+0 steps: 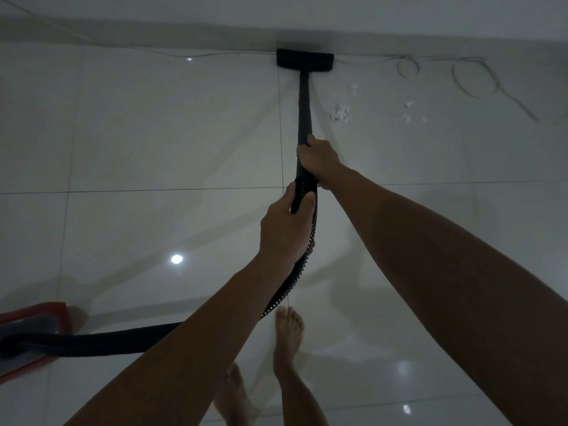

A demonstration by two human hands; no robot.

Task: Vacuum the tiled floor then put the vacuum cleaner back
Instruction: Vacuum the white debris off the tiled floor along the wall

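- Floor head point(304, 59): black, wide, flat on the tiled floor point(138, 133), far edge against the foot of the wall point(430, 23); taken as landmark for all entries below.
- Wand point(305, 109): black tube, rising from the middle of the floor head straight back toward the person; long axis roughly square to the wall.
- Right hand point(318, 156): nearer of the two to the floor head; fingers curled round the wand at its upper end, thumb laid along the tube.
- Left hand point(287, 226): just behind the right, farther from the floor head; fingers and thumb wrapped round the ribbed cuff where the hose point(92, 344) joins.
- Hose: black, ribbed, dropping from the left hand, running back and to the left of the floor head to the vacuum body point(33, 330), red and grey, low at the left edge, well apart.
- Scraps point(339, 113): white bits of litter, to the right of the floor head and just beside the wand, a few more farther right; not yet taken up.
- White cable point(470, 78): loose loops along the wall, right of the floor head, beyond the scraps.
- Bare feet point(287, 336): behind both hands, on a line with the wand.
- Judgement: vacuuming under way, putting back not begun; scraps lying rightward of the wand axis, so a sideways swing to the right likely called for, right hand leading; cable loops a snag risk.
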